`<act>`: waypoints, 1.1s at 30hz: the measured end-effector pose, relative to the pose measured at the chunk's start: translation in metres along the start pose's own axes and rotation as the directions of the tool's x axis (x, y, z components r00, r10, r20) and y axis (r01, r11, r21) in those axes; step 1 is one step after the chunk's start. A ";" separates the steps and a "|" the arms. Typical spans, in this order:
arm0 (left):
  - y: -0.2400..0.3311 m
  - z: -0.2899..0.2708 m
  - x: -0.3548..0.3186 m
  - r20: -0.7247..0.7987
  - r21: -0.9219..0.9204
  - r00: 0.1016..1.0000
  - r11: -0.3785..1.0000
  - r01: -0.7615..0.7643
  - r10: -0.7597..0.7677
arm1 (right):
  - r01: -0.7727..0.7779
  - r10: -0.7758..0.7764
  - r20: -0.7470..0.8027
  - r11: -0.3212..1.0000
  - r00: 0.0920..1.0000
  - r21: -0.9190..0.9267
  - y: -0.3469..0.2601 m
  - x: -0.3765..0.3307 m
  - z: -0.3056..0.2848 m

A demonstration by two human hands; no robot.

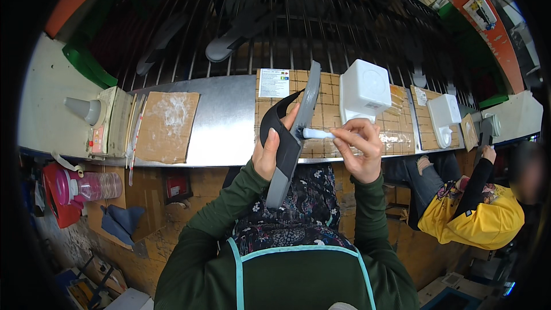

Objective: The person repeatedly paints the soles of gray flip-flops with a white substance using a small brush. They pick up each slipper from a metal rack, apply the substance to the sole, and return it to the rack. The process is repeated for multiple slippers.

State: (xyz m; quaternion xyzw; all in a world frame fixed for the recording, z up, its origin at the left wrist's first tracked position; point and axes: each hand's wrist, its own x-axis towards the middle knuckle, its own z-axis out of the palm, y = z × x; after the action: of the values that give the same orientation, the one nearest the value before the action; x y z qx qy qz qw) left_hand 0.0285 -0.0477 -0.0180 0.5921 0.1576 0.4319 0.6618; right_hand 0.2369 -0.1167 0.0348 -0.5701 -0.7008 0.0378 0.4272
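A slide sandal with a grey sole and a wide black strap is tilted on edge in front of me. My left hand is closed on it, with fingers reaching in under the strap. Between the fingertips of my right hand is the white handle of a small brush. Its dark bristles touch the face of the sole near the middle. Beyond my right hand, a white plastic container rests on a cardboard sheet marked with lines.
Behind the metal bench, several sandals lie on a rack of metal bars. Cardboard and a grey cone are at left. To my right, a person in yellow holds a dark sandal near another white container.
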 end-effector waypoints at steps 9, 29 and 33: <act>0.000 0.003 0.002 -0.025 0.022 0.999 0.999 -0.026 0.026 | 0.060 -0.059 0.029 0.997 0.998 -0.052 -0.006 -0.001 -0.002; -0.002 0.006 -0.011 -0.071 -0.907 0.995 0.420 -0.036 -0.069 | -0.051 0.057 -0.128 0.997 0.990 0.052 -0.022 0.011 0.012; 0.000 -0.001 -0.014 -0.126 -0.900 0.977 0.434 -0.040 -0.172 | 0.002 -0.014 0.075 0.987 0.997 0.159 -0.018 0.007 0.003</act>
State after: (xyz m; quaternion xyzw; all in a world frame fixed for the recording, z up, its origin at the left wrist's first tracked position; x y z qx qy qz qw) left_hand 0.0196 -0.0579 -0.0226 0.0975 -0.0072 0.4798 0.8719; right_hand 0.2207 -0.1159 0.0464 -0.5295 -0.7135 0.1131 0.4446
